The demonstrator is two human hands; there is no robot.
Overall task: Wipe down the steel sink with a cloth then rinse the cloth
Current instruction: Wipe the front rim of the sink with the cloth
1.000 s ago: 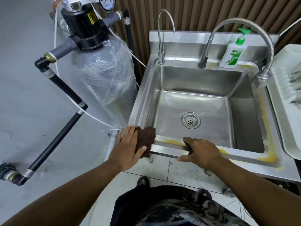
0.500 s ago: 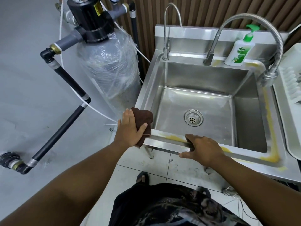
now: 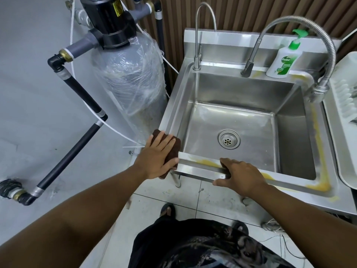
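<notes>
The brown folded cloth point(image 3: 174, 147) lies on the 8 o'clock corner of the square stainless-steel sink point(image 3: 241, 88), draped over the rim's outer edge. The left hand point(image 3: 157, 158) presses flat on it, fingers straight and slightly spread, thumb along the cloth's near side. The right hand point(image 3: 242, 176) grips the front rim at 6 o'clock, fingers curled over the top and thumb against the front face.

A yellow-orange smear point(image 3: 319, 144) runs along the rim from 6 o'clock round to 1 o'clock (the right hand covers part of it). The round steel drain strainer point(image 3: 229, 139) sits in the basin floor.

On the back ledge stand 2 taps: a thin steel gooseneck tap point(image 3: 199, 41) at 11 o'clock and a flexible steel hose faucet point(image 3: 316, 33) rooted at 3 o'clock, its nozzle hanging at 12 o'clock. A white soap bottle with green pump point(image 3: 283, 61) stands at 1 o'clock. A grey filter tank wrapped in clear plastic point(image 3: 133, 84) crowds the sink's 9 o'clock side, just beside the cloth. A white plastic dish rack point(image 3: 345, 117) borders 3 o'clock.
</notes>
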